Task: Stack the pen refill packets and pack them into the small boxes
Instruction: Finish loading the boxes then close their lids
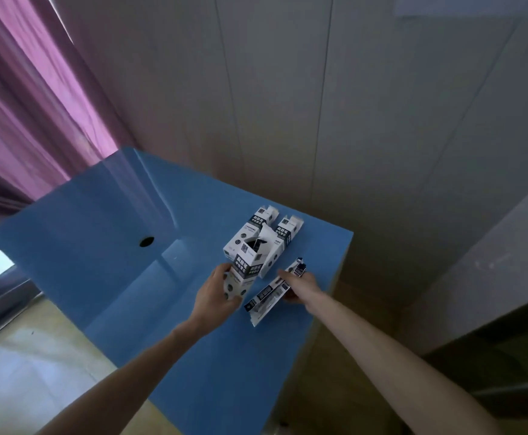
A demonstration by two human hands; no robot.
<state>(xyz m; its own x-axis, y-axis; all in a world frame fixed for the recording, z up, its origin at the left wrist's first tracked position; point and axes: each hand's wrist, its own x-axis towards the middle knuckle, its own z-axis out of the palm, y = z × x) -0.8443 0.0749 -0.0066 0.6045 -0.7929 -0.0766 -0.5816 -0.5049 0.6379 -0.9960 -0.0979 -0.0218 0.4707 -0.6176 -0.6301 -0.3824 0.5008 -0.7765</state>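
Packets (pixel 267 296) near table edge (pixel 339 271)

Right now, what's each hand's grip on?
Left hand: curled round the small box with the open top.
Right hand: holding the refill packets flat above the blue table.

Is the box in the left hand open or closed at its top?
Open: the box held by the left hand shows a raised flap and dark opening.

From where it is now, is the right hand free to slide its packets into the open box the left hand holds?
Probably yes: the right hand grips the packets beside the open box, nothing between them.
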